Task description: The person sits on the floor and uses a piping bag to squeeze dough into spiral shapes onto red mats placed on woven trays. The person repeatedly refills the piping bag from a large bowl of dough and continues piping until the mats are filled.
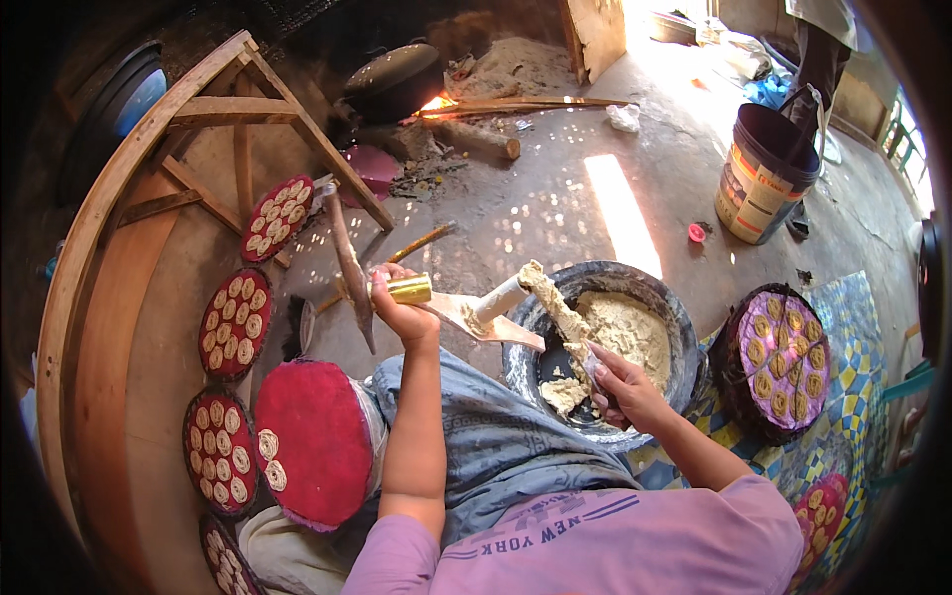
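My left hand (405,315) is closed around a wooden hand press with a brass cylinder (410,289) and a pale flat wooden part (511,332). A grey tube (499,299) lies across that part, dough at its end. In my right hand (623,389) is a dough-coated stick-like tool (563,315), its far tip at the tube's mouth; its exact kind cannot be made out. Below is a dark round basin (666,297) holding pale dough (625,332). By my left arm, a round red cloth-covered pad (315,416) bears two dough coils (273,460) at its left edge.
Several round red trays (211,327) of dough coils stand at left, beside a wooden frame (183,124). A purple tray (759,317) of coils sits at right on a patterned mat (853,337). Beyond are a dark bucket (754,188), a pot (397,81) over fire, and a standing person (828,50).
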